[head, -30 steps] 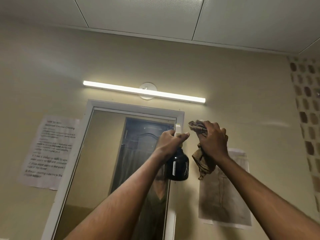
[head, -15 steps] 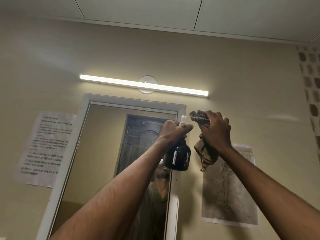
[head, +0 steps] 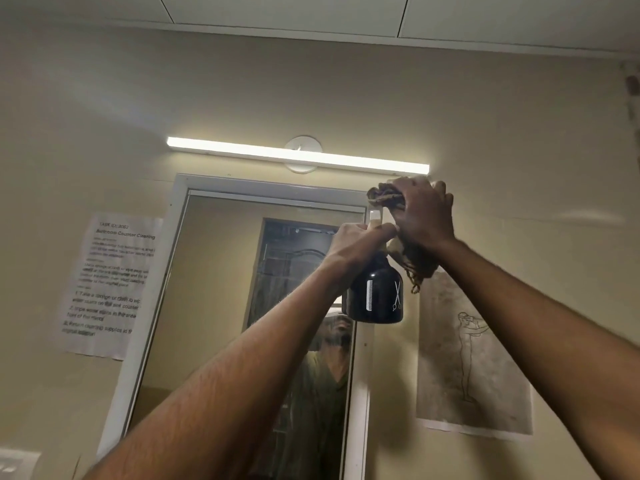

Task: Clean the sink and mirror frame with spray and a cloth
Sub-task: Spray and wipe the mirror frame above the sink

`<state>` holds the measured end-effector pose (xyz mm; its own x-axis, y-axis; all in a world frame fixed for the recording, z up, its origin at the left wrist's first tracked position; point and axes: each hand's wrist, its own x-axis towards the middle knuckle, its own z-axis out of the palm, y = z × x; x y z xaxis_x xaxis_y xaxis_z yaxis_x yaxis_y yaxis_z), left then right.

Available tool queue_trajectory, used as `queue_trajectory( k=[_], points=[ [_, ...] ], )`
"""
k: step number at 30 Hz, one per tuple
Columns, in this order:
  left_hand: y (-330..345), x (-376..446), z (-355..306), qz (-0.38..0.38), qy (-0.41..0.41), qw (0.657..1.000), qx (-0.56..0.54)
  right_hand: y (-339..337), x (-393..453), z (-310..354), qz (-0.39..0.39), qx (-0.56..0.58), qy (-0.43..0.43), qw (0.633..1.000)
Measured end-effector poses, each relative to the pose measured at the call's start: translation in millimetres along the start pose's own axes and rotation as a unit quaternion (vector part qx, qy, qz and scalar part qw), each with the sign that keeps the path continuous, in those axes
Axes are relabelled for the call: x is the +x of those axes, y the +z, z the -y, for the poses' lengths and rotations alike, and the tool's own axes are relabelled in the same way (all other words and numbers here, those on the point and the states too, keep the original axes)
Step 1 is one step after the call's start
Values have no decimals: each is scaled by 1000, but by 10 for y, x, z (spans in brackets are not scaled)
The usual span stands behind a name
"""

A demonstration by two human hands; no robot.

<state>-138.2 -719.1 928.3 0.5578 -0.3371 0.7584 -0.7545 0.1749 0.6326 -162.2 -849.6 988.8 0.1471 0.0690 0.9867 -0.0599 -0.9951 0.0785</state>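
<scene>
A tall mirror with a white frame (head: 263,187) hangs on the beige wall. My left hand (head: 358,242) grips the neck of a black spray bottle (head: 375,296) marked with a white comb and scissors, held up at the frame's upper right side. My right hand (head: 424,214) holds a bunched brown cloth (head: 384,197) against the frame's top right corner. A tail of cloth hangs below that hand beside the bottle. The sink is out of view.
A lit tube light (head: 298,155) runs just above the mirror. A printed instruction sheet (head: 110,285) is taped to the wall at the left, and a sketch on paper (head: 474,355) at the right. A white switch plate (head: 17,462) sits at the lower left.
My right hand has carried the cloth upward from beside the frame to its top right corner. The left hand and bottle stay raised at the frame's right side.
</scene>
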Motion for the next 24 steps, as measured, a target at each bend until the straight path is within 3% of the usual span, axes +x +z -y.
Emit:
queue_trajectory(
  k=[3,8,11,18,24],
  points=[
    [-10,-47,55,23,-11,1000,15,60,93,61,-4,-29,-31,999],
    [-42,-148,236,-1,-18,1000,6,188,-101,74,-35,-44,-81,995],
    [-50,-260,389,46,-11,999,-7,259,-403,-1,-14,-52,-129,990],
    [-23,-329,552,50,-26,998,7,218,115,56,-35,-44,-62,996],
    [-80,-402,646,44,4,999,29,378,-538,-33,-18,-40,-105,994]
  ],
)
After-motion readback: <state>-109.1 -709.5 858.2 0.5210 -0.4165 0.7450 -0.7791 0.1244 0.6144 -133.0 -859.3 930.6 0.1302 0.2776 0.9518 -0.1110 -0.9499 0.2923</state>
